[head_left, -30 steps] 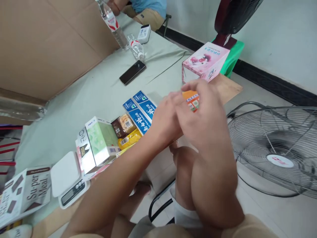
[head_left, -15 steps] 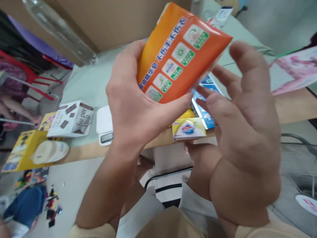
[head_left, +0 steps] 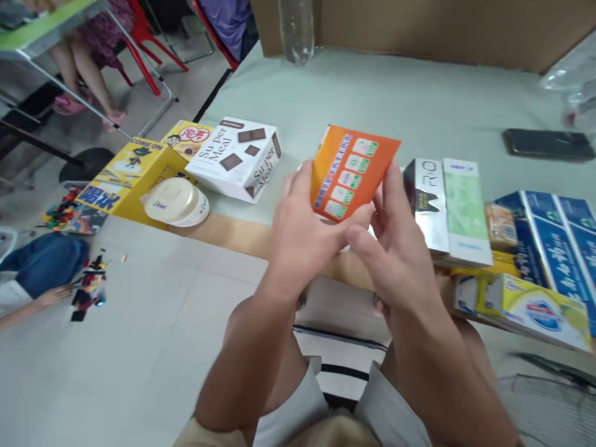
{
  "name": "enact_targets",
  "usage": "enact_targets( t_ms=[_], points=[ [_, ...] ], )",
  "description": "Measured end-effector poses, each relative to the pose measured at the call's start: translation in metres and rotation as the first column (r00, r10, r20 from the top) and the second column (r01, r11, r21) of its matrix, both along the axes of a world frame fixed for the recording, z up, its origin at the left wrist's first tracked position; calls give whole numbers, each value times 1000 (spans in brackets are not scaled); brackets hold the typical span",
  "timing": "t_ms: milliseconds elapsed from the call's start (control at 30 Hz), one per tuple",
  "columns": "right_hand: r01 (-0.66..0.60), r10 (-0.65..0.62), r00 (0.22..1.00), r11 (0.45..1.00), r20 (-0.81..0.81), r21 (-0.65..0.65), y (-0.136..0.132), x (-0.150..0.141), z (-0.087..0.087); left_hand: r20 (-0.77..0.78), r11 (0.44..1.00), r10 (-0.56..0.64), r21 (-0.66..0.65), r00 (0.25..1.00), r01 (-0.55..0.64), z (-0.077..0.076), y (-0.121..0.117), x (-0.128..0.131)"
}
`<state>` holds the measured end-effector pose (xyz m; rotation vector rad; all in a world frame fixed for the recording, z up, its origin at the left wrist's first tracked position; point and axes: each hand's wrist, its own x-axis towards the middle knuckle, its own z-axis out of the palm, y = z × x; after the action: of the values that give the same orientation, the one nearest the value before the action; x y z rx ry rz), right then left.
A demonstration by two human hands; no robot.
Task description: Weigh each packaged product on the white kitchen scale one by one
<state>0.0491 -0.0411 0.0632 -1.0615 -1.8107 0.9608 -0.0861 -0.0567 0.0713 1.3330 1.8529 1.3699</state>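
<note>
An orange soap pack (head_left: 351, 174) with printed characters and small green-labelled icons is held up over the table's front edge. My left hand (head_left: 302, 230) is closed round its left and lower side, the thumb along the bottom. My right hand (head_left: 395, 242) grips the pack's right side with its fingers bent behind the edge, partly hidden. Just right of the pack stand a white and silver box marked RO (head_left: 426, 198) and a green and white box (head_left: 467, 211). To the left sits a white Su-per Meal box (head_left: 237, 155).
A Dove jar (head_left: 177, 202) and yellow boxes (head_left: 135, 177) stand at the table's left front edge. Blue toothpaste boxes (head_left: 554, 242), a yellow-white soap box (head_left: 540, 313) and a phone (head_left: 549, 144) lie to the right. Another person's hand (head_left: 56, 297) is near toy bricks on the floor.
The view has swung left along the table. The orange pack has come from the right to the middle. My right hand, apart from it half a second ago, now holds its right side.
</note>
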Motion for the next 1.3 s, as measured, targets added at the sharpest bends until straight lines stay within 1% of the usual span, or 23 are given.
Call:
enact_targets(
  t_ms=[100,167,233,400,500,567,700,767,833,900,1000,1067,1167,1267,1300],
  points=[
    [-51,50,999,996,-19,-67,10,-12,-5,88,1000,12,-12,996,-11,-9,3,-13],
    [-69,66,997,991,-30,-112,15,-17,-10,151,999,22,-29,988,-18,-14,0,-20],
    [-81,76,996,985,-39,-149,18,-21,-16,218,999,2,-35,976,6,-18,-4,-24],
    [-103,91,994,971,-67,-217,24,-24,-29,326,998,-42,-37,944,57,-22,-11,-31],
    [-78,70,997,972,-46,-221,24,-24,-34,381,997,-55,-31,923,72,-27,-9,-35],
    [-52,53,999,978,-4,-202,23,-25,-36,404,998,-30,-41,914,51,-32,-8,-39],
    [-5,6,1000,992,11,-129,19,-23,-46,390,992,121,-88,913,-94,-42,-9,-47],
    [0,0,1000,996,5,-90,19,-23,-50,396,989,146,-78,907,-125,-43,-10,-50],
    [-8,10,1000,998,23,-66,18,-24,-52,400,992,124,-63,908,-108,-43,-11,-50],
    [6,-3,997,999,72,-47,17,-26,-50,385,997,71,-54,920,-54,-42,-11,-49],
    [81,-80,984,997,156,-1,12,-34,-43,326,999,-29,-33,945,42,-39,-11,-46],
    [123,-128,972,992,197,34,7,-41,-39,283,997,-69,-18,957,78,-38,-12,-44],
    [194,-218,946,974,240,118,-1,-51,-37,231,996,-89,1,969,92,-35,-16,-44],
    [271,-316,922,940,223,209,-6,-57,-41,200,995,-97,42,975,91,-31,-22,-45],
    [268,-313,926,939,211,216,-6,-58,-44,191,995,-95,60,977,85,-29,-25,-45]
  ],
)
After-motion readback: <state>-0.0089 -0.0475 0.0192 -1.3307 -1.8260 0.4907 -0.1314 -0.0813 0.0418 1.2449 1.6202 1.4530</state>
